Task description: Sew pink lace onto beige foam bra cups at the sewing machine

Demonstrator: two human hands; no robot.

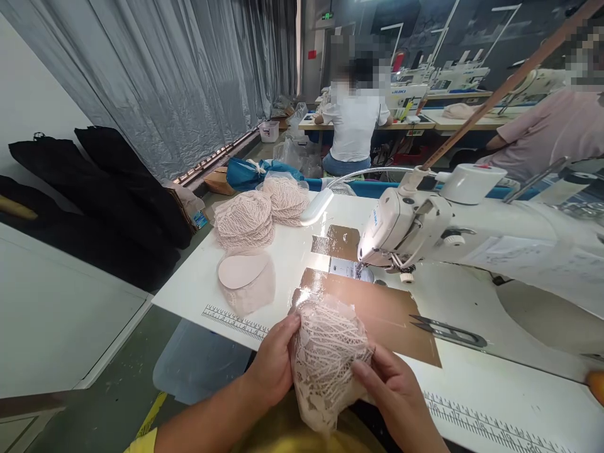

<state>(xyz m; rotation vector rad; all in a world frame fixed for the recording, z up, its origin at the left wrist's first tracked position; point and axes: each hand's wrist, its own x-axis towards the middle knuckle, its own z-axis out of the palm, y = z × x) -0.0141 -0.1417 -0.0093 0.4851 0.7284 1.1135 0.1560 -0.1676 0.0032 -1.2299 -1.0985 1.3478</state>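
Observation:
Both of my hands hold one piece of pale pink lace (pixel 325 358) at the near edge of the white sewing table (pixel 472 390). My left hand (pixel 274 365) grips its left side with the thumb on top. My right hand (pixel 394 393) pinches its right side from below. A white sewing machine (pixel 453 233) stands just beyond, its needle over a brown plate (pixel 377 308). A smooth pink cup pad (pixel 243 272) lies on a small pile to the left. Two stacks of lace pieces (pixel 245 220) sit farther back.
Black thread snips (pixel 450 332) lie on the brown plate to the right. A bent lamp arm (pixel 321 204) hangs over the table. Black bags (pixel 104 189) lean at the left wall under grey curtains. A person in white (pixel 353 129) and a person in pink (pixel 552 132) work behind.

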